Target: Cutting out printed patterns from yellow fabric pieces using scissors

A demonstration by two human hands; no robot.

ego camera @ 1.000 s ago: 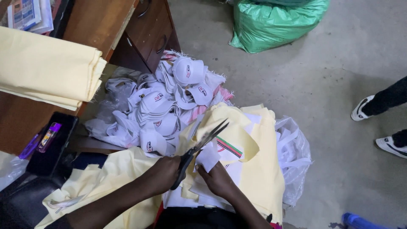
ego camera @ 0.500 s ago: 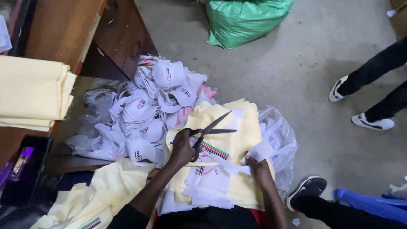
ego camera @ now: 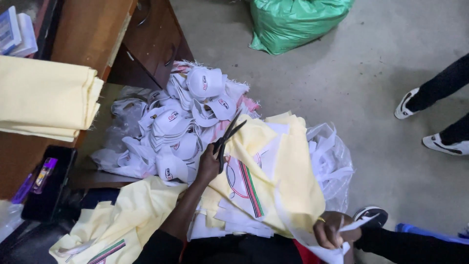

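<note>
The left hand [ego camera: 209, 165] is closed around the handles of black scissors [ego camera: 226, 138], whose blades stand slightly parted and point up and away from the hand, over the edge of a yellow cloth [ego camera: 288, 166]. That cloth lies draped over the person's lap, just to the right of the left hand, with a printed oval and red, green and black stripes [ego camera: 246, 185] close beside the hand. The right hand [ego camera: 334, 231] sits well to the right and lower, its fingers pinching a white strip [ego camera: 317, 247] at the cloth's lower edge. Beyond the left hand, a heap of white caps [ego camera: 181, 127] lies on the floor, touching the cloth's far edge. Below and left of the left hand lies more yellow cloth [ego camera: 127, 220]. Far left, folded yellow fabric [ego camera: 46, 98] rests on a wooden worktop [ego camera: 93, 34]. Well beyond the caps sits a green bag [ego camera: 298, 22]. Far right of the right hand, another person's shoes [ego camera: 425, 122] stand on the concrete floor [ego camera: 342, 93].
</note>
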